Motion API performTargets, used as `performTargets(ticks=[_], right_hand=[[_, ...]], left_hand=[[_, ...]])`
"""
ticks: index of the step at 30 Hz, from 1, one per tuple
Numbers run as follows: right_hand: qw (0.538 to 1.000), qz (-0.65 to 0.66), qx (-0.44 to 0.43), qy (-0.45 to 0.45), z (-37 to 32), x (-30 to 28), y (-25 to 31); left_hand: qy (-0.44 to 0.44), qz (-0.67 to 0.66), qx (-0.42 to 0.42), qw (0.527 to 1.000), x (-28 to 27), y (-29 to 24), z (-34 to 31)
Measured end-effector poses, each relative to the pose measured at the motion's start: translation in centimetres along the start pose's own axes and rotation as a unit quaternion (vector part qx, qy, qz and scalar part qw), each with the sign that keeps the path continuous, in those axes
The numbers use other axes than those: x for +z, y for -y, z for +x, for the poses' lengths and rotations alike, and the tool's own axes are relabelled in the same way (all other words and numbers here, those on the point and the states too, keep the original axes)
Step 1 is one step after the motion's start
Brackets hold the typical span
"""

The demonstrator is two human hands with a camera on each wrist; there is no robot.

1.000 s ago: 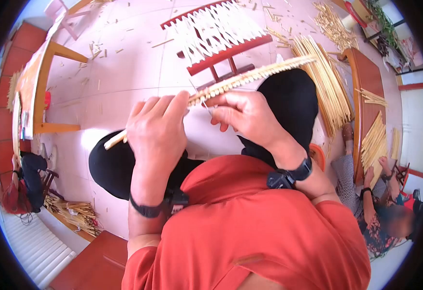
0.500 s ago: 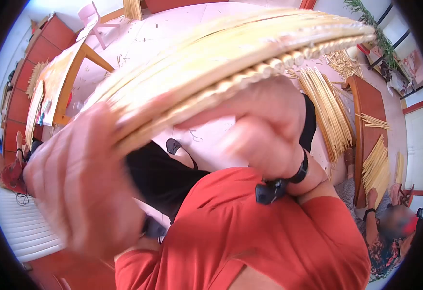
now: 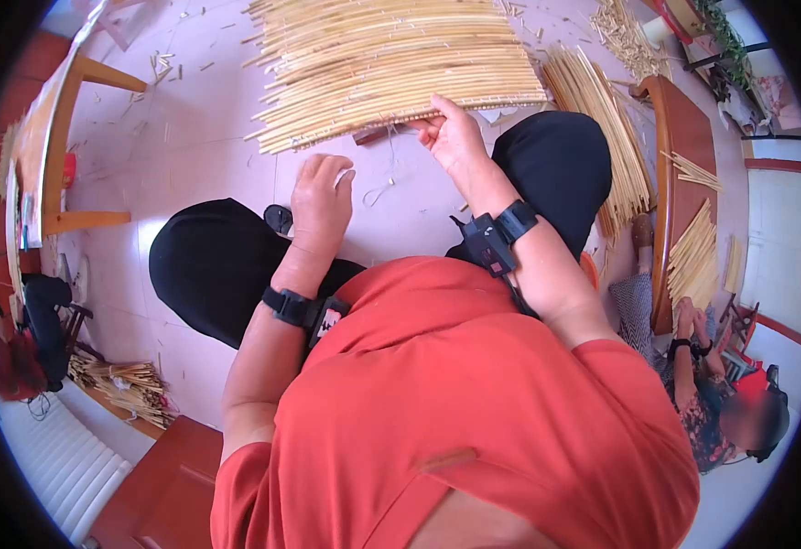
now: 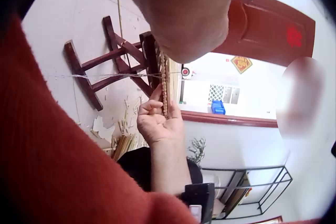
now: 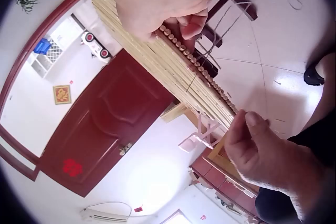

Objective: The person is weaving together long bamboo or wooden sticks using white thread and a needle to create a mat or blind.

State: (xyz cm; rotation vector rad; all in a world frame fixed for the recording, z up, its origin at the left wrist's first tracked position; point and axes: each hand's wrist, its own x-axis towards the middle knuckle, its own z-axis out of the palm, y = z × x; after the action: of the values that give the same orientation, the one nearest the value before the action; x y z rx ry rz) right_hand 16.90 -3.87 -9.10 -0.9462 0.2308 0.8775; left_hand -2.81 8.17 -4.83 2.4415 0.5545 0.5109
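A mat of pale reed-like sticks is spread in front of me, rows of stitching across it. Along its near edge, my right hand pinches the rim, fingers on one side and thumb on the other, as the left wrist view shows. My left hand is held just short of the mat's near left corner, fingers loosely bent, nothing visible between them. A thin looped thread hangs below the edge. Behind the mat stands a dark red wooden stool, mostly hidden in the head view.
Loose sticks lie in a long pile at the right, beside a brown wooden bench. An orange-legged table stands at the left. Another person sits at the right handling sticks. Stick scraps litter the floor.
The mat was edge-on over my knees, then swung up close to the head camera, blurred; now it is lowered, spread out in front. My left hand has let go; the right still grips the edge.
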Motion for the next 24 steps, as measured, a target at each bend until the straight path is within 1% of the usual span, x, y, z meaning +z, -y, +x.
performTargets(ticks=[1, 2, 3, 4, 5, 6, 7, 8, 9, 10, 11, 12, 13, 14, 15, 16, 17, 18, 19, 20, 21, 22, 23, 24], right_hand=[[1.0, 0.001, 0.005, -0.007, 0.2, 0.0, 0.0], [1.0, 0.0, 0.005, -0.011, 0.3, 0.1, 0.0], [1.0, -0.002, 0.005, -0.012, 0.7, 0.1, -0.1], [1.0, 0.003, 0.012, -0.006, 0.8, -0.1, -0.2], [1.0, 0.003, 0.015, -0.008, 0.9, -0.2, -0.3], [0.999, -0.02, 0.031, -0.019, 0.2, 0.0, -0.3], [0.998, -0.042, 0.046, -0.03, -0.3, 0.1, -0.2], [0.997, -0.043, 0.049, -0.035, -0.6, 0.0, -0.1], [0.983, -0.137, 0.115, -0.034, -1.1, -0.2, 0.4], [0.956, -0.229, 0.18, -0.034, -1.5, -0.3, 0.7], [0.955, -0.231, 0.18, -0.037, -2.0, -0.1, 0.9], [0.896, -0.435, 0.091, 0.002, -2.7, 0.6, 1.2], [0.787, -0.615, -0.001, 0.044, -3.2, 1.0, 1.3], [0.732, -0.668, -0.127, 0.043, -3.4, 1.1, 1.1], [0.731, -0.669, -0.126, 0.043, -3.3, 1.4, 1.0], [0.701, -0.668, -0.245, 0.043, -3.2, 1.8, 0.8], [0.66, -0.657, -0.361, 0.043, -3.0, 2.3, 0.5], [0.661, -0.657, -0.36, 0.045, -2.4, 2.5, 0.2], [0.61, -0.654, -0.441, 0.075, -1.5, 2.7, -0.1], [0.553, -0.643, -0.518, 0.105, -0.8, 2.9, -0.3], [0.553, -0.643, -0.519, 0.108, -0.5, 3.0, -0.5], [0.528, -0.661, -0.522, 0.111, -0.2, 3.2, -0.8], [0.501, -0.678, -0.525, 0.113, 0.1, 3.2, -0.9], [0.502, -0.678, -0.525, 0.116, 0.2, 3.4, -1.1]], left_hand=[[0.092, -0.111, -0.155, 0.977, 0.2, 0.1, -0.2], [0.198, -0.215, -0.313, 0.904, 0.2, 0.7, 0.6], [0.201, -0.215, -0.317, 0.901, 0.7, 1.1, 1.0], [0.166, -0.375, -0.367, 0.835, 1.3, 1.6, 1.3], [0.126, -0.522, -0.404, 0.74, 2.0, 2.1, 1.6], [0.108, -0.591, -0.384, 0.701, 2.9, 2.6, 2.0], [0.11, -0.591, -0.387, 0.699, 3.6, 3.0, 2.6], [0.076, -0.638, -0.422, 0.64, 4.3, 3.3, 3.2], [0.041, -0.68, -0.452, 0.575, 4.8, 3.4, 3.6], [0.015, -0.689, -0.441, 0.576, 5.4, 3.4, 3.7], [0.016, -0.69, -0.442, 0.573, 5.9, 3.4, 4.0], [0.0, -0.696, -0.431, 0.575, 6.3, 3.4, 4.3], [-0.017, -0.7, -0.421, 0.577, 6.7, 3.3, 4.4], [-0.018, -0.701, -0.422, 0.574, 7.1, 3.1, 4.4], [-0.033, -0.7, -0.422, 0.576, 7.1, 2.6, 4.6], [-0.047, -0.697, -0.421, 0.578, 7.1, 2.1, 4.7], [-0.049, -0.698, -0.421, 0.577, 7.2, 2.1, 4.8], [-0.039, -0.705, -0.424, 0.567, 7.3, 2.3, 4.9], [-0.029, -0.713, -0.427, 0.556, 7.4, 2.4, 4.9], [-0.031, -0.712, -0.427, 0.556, 7.5, 2.4, 5.0], [-0.016, -0.715, -0.421, 0.558, 7.6, 2.4, 5.1], [-0.001, -0.717, -0.415, 0.56, 7.7, 2.5, 5.2], [-0.004, -0.717, -0.416, 0.56, 7.7, 2.6, 5.3], [-0.006, -0.705, -0.422, 0.57, 7.8, 2.6, 5.3]])
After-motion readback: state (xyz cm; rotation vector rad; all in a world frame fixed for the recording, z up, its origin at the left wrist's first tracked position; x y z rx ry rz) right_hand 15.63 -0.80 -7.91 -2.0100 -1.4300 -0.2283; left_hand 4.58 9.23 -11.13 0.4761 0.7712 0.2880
